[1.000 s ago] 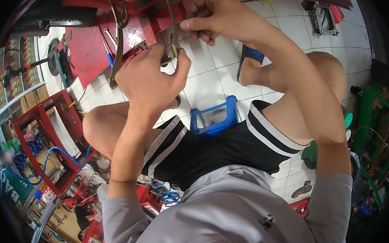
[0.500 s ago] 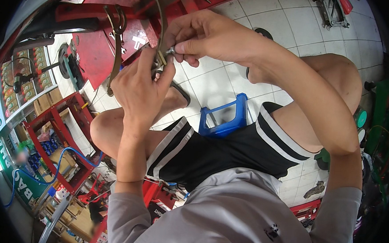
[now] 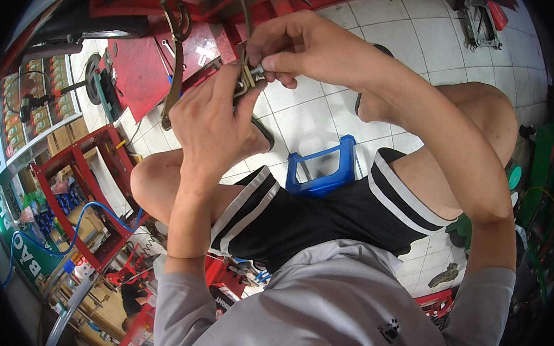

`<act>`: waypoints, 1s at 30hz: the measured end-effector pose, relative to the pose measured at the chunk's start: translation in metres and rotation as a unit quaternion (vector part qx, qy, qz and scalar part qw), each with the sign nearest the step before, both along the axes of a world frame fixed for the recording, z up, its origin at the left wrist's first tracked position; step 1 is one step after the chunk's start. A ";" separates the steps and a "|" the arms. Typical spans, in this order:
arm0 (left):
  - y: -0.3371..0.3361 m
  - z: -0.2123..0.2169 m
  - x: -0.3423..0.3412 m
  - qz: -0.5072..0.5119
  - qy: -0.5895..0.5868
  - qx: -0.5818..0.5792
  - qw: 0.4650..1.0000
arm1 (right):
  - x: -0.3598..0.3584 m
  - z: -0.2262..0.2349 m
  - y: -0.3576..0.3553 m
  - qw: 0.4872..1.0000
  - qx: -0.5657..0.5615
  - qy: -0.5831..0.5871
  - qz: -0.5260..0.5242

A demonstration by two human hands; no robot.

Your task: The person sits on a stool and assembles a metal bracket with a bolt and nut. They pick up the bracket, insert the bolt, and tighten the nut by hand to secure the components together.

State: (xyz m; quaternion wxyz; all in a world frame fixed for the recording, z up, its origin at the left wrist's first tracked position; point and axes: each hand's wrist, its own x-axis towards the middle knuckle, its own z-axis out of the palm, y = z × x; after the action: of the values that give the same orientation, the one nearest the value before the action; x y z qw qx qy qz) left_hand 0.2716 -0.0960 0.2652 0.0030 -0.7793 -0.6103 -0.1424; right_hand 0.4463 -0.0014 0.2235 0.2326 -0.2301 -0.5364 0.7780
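Between thumb and fingers of my right hand (image 3: 303, 51) is a small silver bolt (image 3: 258, 70), held against the side of a brass-coloured metal bracket (image 3: 247, 76). My left hand (image 3: 205, 118) closes on that bracket from the other side, thumb and index finger at its lower end. A thin curved metal strip (image 3: 244, 9) runs down into the bracket from above. Left of my left hand hangs a curved brass-coloured metal lever (image 3: 176, 72) with a forked upper end. My fingers partly hide where bolt and bracket meet.
A red work platform (image 3: 130, 78) with wrenches (image 3: 169, 48) lies beyond my left hand. Between my knees stands a blue plastic stool (image 3: 317, 191) on white tiles. A red metal rack (image 3: 75, 208) and a blue hose (image 3: 87, 225) are at left, a grey metal stand (image 3: 482, 30) far right.
Both hands and the bracket appear slightly further right, as the whole view has shifted a little. The grip on bolt and bracket stays the same.
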 end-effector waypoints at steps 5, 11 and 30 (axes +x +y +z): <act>0.000 0.002 0.001 -0.004 -0.009 0.006 1.000 | 0.002 0.008 -0.009 0.999 0.024 -0.030 -0.027; 0.001 0.003 0.002 -0.005 -0.005 0.002 1.000 | 0.001 0.011 -0.016 0.998 0.034 -0.033 -0.048; 0.005 0.000 0.009 0.004 -0.002 0.023 1.000 | 0.000 0.013 -0.017 0.995 0.037 -0.001 -0.098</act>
State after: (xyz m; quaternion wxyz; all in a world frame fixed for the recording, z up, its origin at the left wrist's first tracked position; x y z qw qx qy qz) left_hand 0.2805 -0.0912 0.2655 0.0204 -0.7763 -0.6097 -0.1584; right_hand 0.4460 -0.0188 0.2366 0.3153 -0.2732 -0.5397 0.7312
